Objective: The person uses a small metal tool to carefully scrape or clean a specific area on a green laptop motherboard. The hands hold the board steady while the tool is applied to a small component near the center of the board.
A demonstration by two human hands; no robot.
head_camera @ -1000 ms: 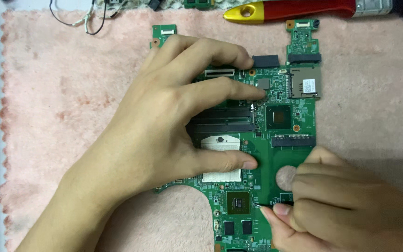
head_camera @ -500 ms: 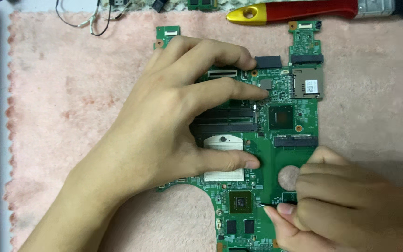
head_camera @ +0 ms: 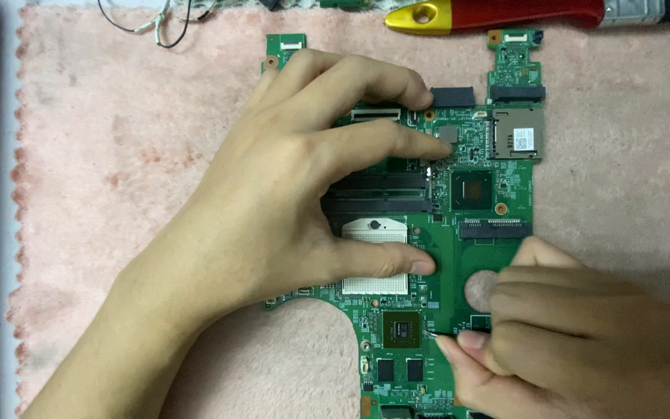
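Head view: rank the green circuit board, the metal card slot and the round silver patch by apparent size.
1. green circuit board, largest though partly under the left hand
2. metal card slot
3. round silver patch, partly hidden by the right hand

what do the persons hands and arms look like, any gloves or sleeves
Both are bare. The left hand wears no glove, ring or watch, and its forearm shows no sleeve to the frame's edge. The right hand also has no glove or ring; its wrist is out of view. The fingernails are short and unpainted.

Two bare, sleeveless forearms
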